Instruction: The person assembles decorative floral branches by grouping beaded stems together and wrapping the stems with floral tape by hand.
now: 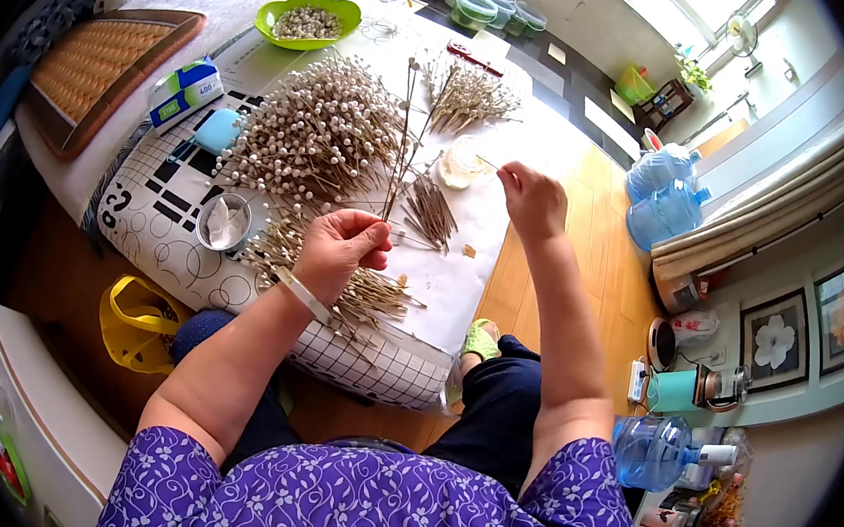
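My left hand (345,249) is closed in a pinch around the lower end of a dark, thin branched stem (405,142), which stands up from the fingers. My right hand (533,201) is raised over the table's right edge, fingertips pinched on a thin stick whose tip points left. Just left of that tip lies a round, pale, cream-coloured dish (462,163). Between the hands rests a small bundle of bare brown sticks (431,212). A big heap of dried stems with white round heads (319,124) spreads beyond my left hand, and more such stems (364,294) lie beneath my wrist.
On the cloth-covered table (469,298) stand a green bowl of loose white heads (309,23), a tissue pack (186,92), a blue box (219,130) and a small metal cup (224,222). A yellow bag (140,334) sits below. Large water bottles (667,215) stand at the right.
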`<state>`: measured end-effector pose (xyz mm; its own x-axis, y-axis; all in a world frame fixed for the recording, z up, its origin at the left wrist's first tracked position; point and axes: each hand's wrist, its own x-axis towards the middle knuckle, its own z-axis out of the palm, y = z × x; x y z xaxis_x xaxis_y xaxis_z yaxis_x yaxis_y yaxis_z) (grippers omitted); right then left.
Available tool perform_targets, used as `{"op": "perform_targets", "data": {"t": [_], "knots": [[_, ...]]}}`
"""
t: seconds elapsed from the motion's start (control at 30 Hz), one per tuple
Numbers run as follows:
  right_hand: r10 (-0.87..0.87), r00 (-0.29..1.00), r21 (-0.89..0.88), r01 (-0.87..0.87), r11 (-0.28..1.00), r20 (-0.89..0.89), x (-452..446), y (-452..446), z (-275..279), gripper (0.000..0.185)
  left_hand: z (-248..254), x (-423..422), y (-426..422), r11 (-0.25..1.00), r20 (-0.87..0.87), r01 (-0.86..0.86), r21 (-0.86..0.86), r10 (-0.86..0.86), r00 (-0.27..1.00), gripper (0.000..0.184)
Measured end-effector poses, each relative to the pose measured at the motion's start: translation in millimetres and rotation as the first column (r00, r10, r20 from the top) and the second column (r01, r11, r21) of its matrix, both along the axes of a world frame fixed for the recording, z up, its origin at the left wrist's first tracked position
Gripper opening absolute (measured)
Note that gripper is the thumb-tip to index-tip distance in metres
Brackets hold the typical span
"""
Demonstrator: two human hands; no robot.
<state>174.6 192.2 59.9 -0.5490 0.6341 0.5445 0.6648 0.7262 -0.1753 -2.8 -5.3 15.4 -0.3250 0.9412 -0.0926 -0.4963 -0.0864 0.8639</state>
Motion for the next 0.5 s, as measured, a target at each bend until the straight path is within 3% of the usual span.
{"op": "perform_targets", "data": {"t": [0.03, 0.17, 0.37, 0.5], "knots": [[0.02, 0.997, 0.096, -0.027, 0.995, 0.074, -10, 6, 5, 0.012, 0, 1, 1, 1.0, 0.004, 0.006, 0.007, -0.006, 1.0, 0.011], [-0.02, 0.818, 0.111, -0.054, 0.992, 0.575, -48, 30, 32, 0.014, 2, -5, 3, 1.0, 0.018, -0.001, 0.02, 0.001, 1.0, 0.011], [0.059, 0.743, -0.099, 0.01, 0.995, 0.666, -80, 64, 10, 0.008, 3, -15, 5, 1.0, 0.071, 0.009, 0.025, -0.01, 0.997, 0.012], [0.057, 0.755, -0.099, 0.011, 0.995, 0.653, -77, 69, -3, 0.008, 6, -18, 4, 1.0, 0.099, -0.003, 0.012, 0.002, 0.995, 0.012]]}}
